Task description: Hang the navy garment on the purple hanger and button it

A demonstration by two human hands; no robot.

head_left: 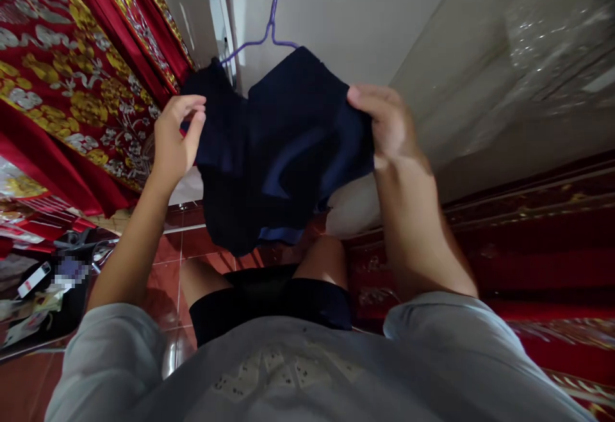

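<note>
A dark navy garment [273, 153] hangs in front of me on a purple wire hanger [271, 22]. My left hand [175, 137] pinches the garment's left edge between thumb and fingers. My right hand [384, 121] grips its right edge with the fingers curled over the cloth. The fabric sags between both hands and droops toward my knees. The hanger's hook runs up out of view.
Red and gold patterned cloth [72, 76] hangs at the left. A pale wall [365, 18] is straight ahead. Red floor tiles [168, 262] lie below, with clutter [38, 294] at the lower left. A red patterned mattress or carpet [528, 249] lies at the right.
</note>
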